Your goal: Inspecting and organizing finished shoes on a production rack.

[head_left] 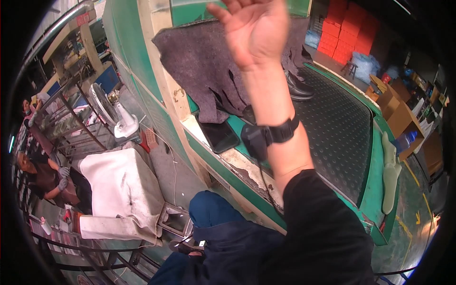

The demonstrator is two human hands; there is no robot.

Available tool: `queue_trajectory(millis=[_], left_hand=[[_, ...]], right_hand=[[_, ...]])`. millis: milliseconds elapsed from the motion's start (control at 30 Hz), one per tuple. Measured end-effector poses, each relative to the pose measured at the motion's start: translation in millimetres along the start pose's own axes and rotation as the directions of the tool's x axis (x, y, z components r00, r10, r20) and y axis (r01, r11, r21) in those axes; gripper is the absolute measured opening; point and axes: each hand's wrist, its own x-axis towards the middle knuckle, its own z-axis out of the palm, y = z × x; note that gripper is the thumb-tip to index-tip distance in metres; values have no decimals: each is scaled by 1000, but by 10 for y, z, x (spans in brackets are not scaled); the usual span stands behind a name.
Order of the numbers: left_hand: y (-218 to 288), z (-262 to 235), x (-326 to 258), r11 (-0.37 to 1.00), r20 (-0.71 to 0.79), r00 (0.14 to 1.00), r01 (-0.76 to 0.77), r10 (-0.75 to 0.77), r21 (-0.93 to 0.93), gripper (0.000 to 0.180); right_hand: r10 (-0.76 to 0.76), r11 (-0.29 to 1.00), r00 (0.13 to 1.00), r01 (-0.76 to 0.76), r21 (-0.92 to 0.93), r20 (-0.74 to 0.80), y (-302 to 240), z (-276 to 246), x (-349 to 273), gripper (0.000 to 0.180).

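The right hand (254, 31) is raised high with the palm open and the fingers spread, holding nothing, just in front of the grey felt cloth (204, 71) that drapes from the green machine (142, 52) down onto the belt (332, 118). The left hand is not in view. A black shoe (298, 88) sits on the studded belt just behind the forearm, near the ragged edge of the cloth. A dark phone (219, 135) lies flat on the machine's ledge, beside the cloth's lower hem. A black strap on the wrist (280, 133) carries a small device with a cable running down toward the lap.

The main risk, as I judge it, is the cable — it hangs close to the chipped ledge and could snag there if the arm swings. The torn strips of cloth could catch fingers or drag the shoe askew. The phone lies near the ledge's edge and a careless elbow could knock it to the floor. A fan (107, 107) stands off to the left, well apart — no hazard.
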Motion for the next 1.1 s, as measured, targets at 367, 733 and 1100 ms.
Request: queue_trajectory(millis=[367,733,1100], left_hand=[[-432,299,119,996,-95,994,60,-54,59,57],[-445,399,233,966,-120,973,213,-196,148,55],[49,3,-22,972,-16,980,197,-197,126,59]], right_hand=[[6,-895,973,-98,-435,-232,-608,-3199,-805,51],[415,-804,494,-193,-562,-764,-635,-2723,-435,127],[538,-549,726,-85,-831,-430,-1219,-1976,-1214,107]])
